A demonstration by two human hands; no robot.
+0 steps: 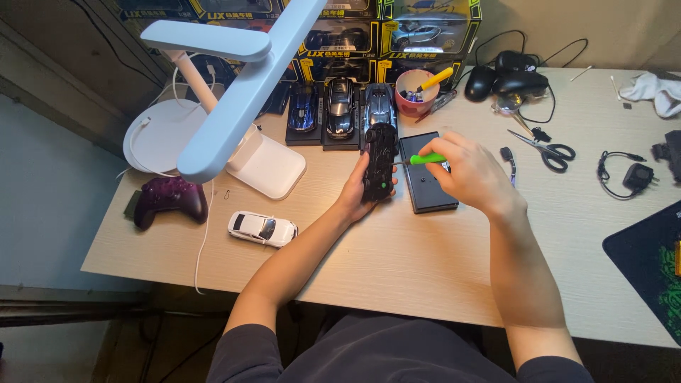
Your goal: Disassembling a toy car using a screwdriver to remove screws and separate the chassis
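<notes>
Pale wood-grain desk (397,262): black upturned model car (380,162) is held in left grip (360,193). Green-handled screwdriver (424,159) is held in right grip (468,172), tip at car's underside.

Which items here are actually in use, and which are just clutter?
In use:
left hand
black model car held underside-up
right hand
green-handled screwdriver
black rectangular display base

Lying about:
white model car
purple game controller
black-handled scissors
pink cup of tools
white desk lamp
</notes>
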